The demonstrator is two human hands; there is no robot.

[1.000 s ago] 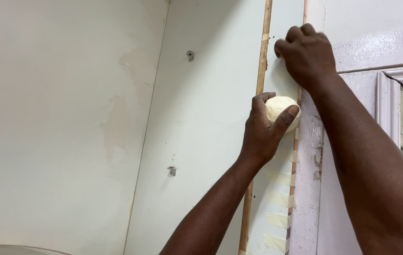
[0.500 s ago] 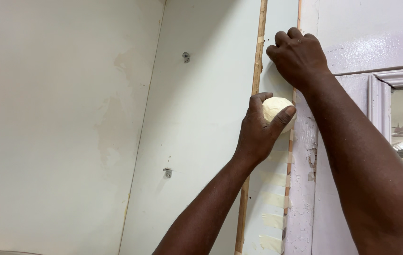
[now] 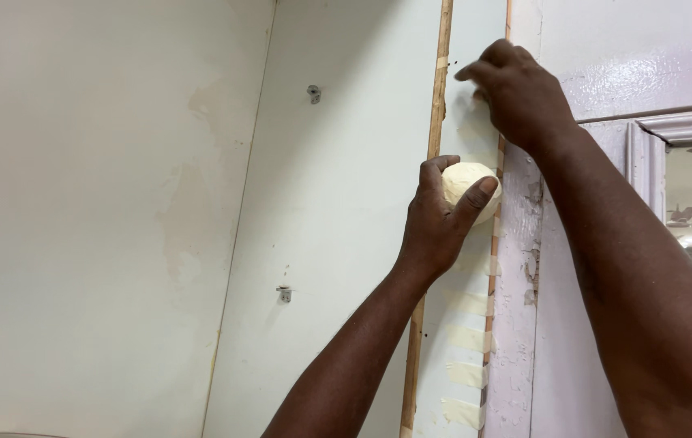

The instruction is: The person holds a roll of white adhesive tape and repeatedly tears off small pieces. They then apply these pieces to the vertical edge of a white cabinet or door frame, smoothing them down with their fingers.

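- Pale green painted wall fills the left, with two small metal brackets screwed on.
- Lilac wooden door frame, paint flaking, stands right.
- Narrow pale panel carries short cream tape strips.
- Right hand presses bent fingers against the panel, holding nothing visible.
- Left hand grips a cream tape ball against the panel, fingers curled round it.

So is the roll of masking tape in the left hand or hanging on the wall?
In hand: the left hand curls around the masking tape roll, thumb across its front.
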